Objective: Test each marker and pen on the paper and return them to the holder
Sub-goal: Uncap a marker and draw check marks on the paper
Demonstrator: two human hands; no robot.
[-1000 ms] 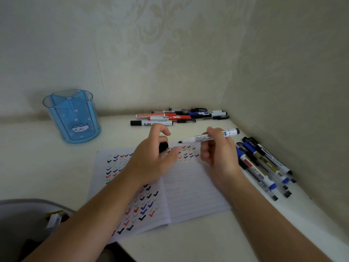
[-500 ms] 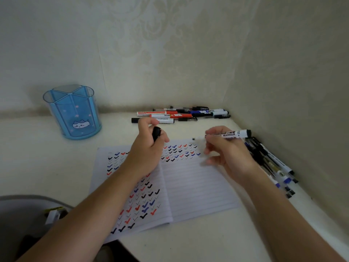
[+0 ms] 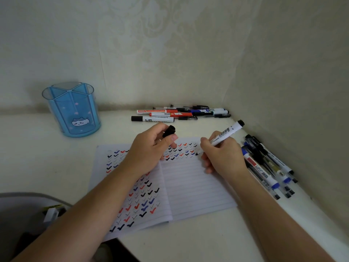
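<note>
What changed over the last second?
The right hand swung the marker from level to tip-down at the notebook top rows. The left hand still pinches the black cap. The holder, back pen pile and side pen pile stayed put.

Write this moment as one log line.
right hand grips marker, tip at paper | left hand holds cap | holder empty

We see soft, even, rather dim light with a greenish cast. A faint shadow runs along the foot of the far wall [image 3: 170,53]. The wide lens bends the edges, and the near left corner falls dark.
</note>
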